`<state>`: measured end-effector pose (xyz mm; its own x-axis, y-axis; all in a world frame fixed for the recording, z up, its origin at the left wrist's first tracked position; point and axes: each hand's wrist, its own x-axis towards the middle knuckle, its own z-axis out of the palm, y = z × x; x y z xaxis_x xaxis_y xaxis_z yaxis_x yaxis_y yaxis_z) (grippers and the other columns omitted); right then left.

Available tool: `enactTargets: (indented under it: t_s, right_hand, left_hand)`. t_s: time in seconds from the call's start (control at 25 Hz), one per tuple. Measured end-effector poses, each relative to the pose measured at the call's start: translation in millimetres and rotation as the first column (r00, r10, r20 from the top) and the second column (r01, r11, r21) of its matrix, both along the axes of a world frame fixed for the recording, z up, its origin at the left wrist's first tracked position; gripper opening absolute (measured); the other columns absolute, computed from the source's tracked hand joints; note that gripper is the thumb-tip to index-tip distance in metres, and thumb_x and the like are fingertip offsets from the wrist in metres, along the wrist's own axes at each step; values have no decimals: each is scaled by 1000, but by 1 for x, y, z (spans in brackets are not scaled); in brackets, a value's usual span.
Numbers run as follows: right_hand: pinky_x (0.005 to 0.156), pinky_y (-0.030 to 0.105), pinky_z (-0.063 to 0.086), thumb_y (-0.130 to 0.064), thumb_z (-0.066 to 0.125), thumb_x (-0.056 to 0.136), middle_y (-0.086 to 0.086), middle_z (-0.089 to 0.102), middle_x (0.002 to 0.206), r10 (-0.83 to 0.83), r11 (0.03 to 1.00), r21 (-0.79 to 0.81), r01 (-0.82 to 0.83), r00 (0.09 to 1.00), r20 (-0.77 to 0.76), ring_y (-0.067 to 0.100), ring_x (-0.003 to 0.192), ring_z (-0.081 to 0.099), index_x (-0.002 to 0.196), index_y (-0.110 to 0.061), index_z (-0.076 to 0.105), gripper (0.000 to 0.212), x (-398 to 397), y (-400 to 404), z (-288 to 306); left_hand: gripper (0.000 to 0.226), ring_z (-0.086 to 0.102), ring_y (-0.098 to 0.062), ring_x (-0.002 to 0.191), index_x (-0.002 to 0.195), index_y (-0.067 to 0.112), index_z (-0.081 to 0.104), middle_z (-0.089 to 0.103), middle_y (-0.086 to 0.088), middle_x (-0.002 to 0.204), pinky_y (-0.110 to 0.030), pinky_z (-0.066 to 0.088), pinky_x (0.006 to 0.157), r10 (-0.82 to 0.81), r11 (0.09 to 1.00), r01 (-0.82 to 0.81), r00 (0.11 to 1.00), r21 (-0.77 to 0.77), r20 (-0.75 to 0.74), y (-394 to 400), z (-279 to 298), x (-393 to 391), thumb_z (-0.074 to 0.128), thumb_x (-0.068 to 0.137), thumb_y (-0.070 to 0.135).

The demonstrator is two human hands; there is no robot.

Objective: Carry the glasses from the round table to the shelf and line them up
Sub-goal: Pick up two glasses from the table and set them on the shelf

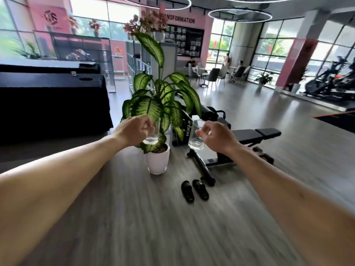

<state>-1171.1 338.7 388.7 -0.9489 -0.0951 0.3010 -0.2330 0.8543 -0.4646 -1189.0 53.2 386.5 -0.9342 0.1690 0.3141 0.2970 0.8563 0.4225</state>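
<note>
Grey wood-look floor (134,217) fills foreground; both forearms extend fwd over it. L hand (132,132) has fingers curled round a clear tumbler (152,131), held upright in air, thick base down. R hand (215,136) likewise grips a 2nd clear tumbler (196,135), slightly tilted, rim leaning left. Both glasses look empty, apart from each other, approx same height, neither resting on any surface.

Below/between hands: black slides (195,190), pair, side by side on floor. Just beyond L glass: white pot (158,159) w/ large variegated leafy plant (159,100) on floor. Right of pot: black weight bench (236,143), "ROGUE" lettering on upright part beside it.

Mid-left: dark counter (50,98), black front. Round table + shelf: can't identify w/ certainty.

Far: seating area w/ chairs (215,76) and small tables by big windows, ppl seated, blurred. Far right: exercise machines (330,83). Pink wall (182,21) w/ partial text "NSFORMATION". Ring lights (240,15) on ceiling.
</note>
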Motion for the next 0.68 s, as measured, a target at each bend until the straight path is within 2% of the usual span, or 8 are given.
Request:
enactTargets:
  t_s: [0.12, 0.36, 0.52, 0.6, 0.68]
  right_hand:
    - [79, 33, 50, -44, 66, 91, 2, 69, 95, 89, 996, -7, -89, 996, -6, 21, 91, 63, 86, -26, 63, 19, -81, -24, 3]
    - [75, 31, 50, -47, 67, 90, -4, 68, 91, 298, 955, 2, -298, 955, -3, 17, 85, 64, 86, -28, 65, 19, -240, -74, 16]
    - [69, 28, 48, -44, 67, 91, -4, 70, 85, 432, 902, 1, -432, 902, -10, 13, 77, 65, 89, -22, 67, 22, -330, -120, 21]
    - [71, 30, 50, -42, 67, 92, -3, 69, 84, 480, 877, -12, -481, 877, -32, 15, 79, 65, 90, -21, 67, 21, -366, -145, 18]
    - [75, 32, 52, -42, 67, 91, -3, 67, 83, 514, 857, -18, -515, 856, -43, 17, 79, 65, 88, -22, 66, 20, -406, -172, 13]
  left_hand:
    - [12, 63, -26, 90, 92, 27, 59, 69, -2, 95, -41, 51, 83, 85, 996, -85, 996, -19, -21, -29, 1, -56, 61, 92, 39]
    - [11, 60, -21, 83, 90, 28, 58, 62, 5, 87, -33, 44, 74, 263, 964, -265, 963, -27, -63, -75, 17, -160, 62, 92, 38]
    - [10, 59, -17, 78, 89, 28, 58, 57, 13, 77, -31, 41, 72, 378, 926, -378, 923, 12, -72, -106, 20, -217, 61, 92, 36]
    - [12, 57, -13, 74, 90, 25, 59, 57, 18, 76, -32, 40, 72, 420, 907, -420, 905, 14, -60, -120, 16, -240, 59, 94, 36]
    - [13, 60, -16, 77, 91, 25, 58, 61, 14, 77, -34, 44, 73, 461, 887, -461, 887, 8, -40, -140, 10, -266, 57, 94, 38]
